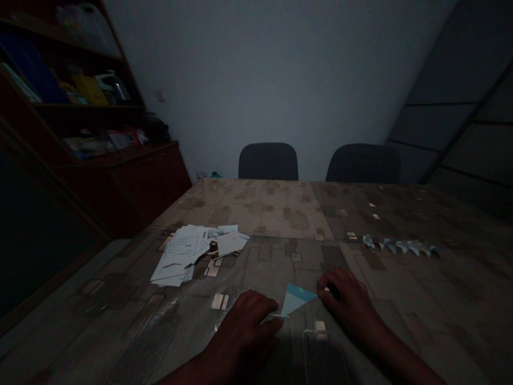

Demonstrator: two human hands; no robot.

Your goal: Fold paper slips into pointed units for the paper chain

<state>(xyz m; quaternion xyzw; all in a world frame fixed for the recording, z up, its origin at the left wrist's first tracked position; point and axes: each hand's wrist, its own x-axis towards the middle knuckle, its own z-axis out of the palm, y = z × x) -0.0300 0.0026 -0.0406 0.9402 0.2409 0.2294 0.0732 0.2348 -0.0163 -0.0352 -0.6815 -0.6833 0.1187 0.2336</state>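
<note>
A small piece of folded paper, triangular, light blue with a brighter blue band, lies between my two hands just over the patterned tabletop. At its lower left corner is my left hand, thumb and index finger closing around that tip. My right hand pinches the right corner between thumb and curled fingers. The exact contact under the left fingertips is hard to see in the dim light.
Loose printed sheets and cut paper pieces lie in a pile at the left. A row of several small folded paper shapes stands at the right. Two dark chairs are behind the table; a shelf unit stands left.
</note>
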